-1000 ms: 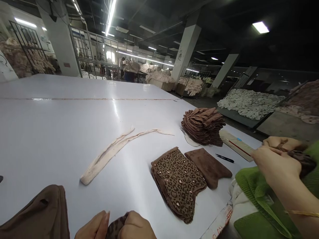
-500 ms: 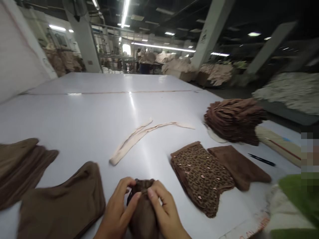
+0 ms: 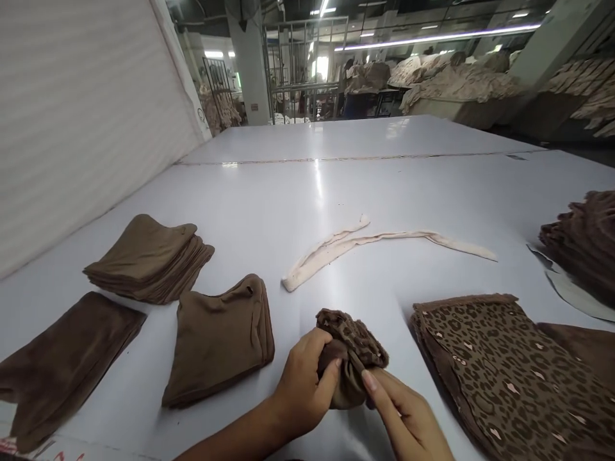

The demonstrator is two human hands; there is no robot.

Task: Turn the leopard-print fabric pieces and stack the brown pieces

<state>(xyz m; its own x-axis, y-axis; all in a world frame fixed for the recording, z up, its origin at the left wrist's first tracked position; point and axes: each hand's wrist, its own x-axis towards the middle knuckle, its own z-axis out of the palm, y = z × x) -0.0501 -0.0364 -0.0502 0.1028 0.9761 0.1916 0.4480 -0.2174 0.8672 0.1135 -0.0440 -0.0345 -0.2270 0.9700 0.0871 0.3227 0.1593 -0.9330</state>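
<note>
Between my two hands is a bunched brown piece of fabric (image 3: 348, 387), its leopard-patterned, fuzzy side showing along the top. My left hand (image 3: 307, 378) grips it from the left, thumb on the front. With thumb and fingers, my right hand (image 3: 403, 413) pinches its lower right edge. To the right lies a stack of leopard-print pieces (image 3: 514, 371) with small pink marks. Left of my hands sits a small stack of plain brown cut pieces (image 3: 221, 346). Ahead of them a pale strip of cloth (image 3: 327, 255) lies curved on the white table (image 3: 269, 192).
At the left are a taller brown stack (image 3: 148, 259) and another dark brown pile (image 3: 72, 358). A thick dark brown pile (image 3: 586, 243) stands at the right edge. A white quilted sheet (image 3: 91, 115) rises along the table's left side. Heaped pale fabric (image 3: 461, 83) fills bins behind.
My view has swung left, bringing more of the left-hand stacks into sight. The held fabric has been turned, so its patterned side now shows at the top.
</note>
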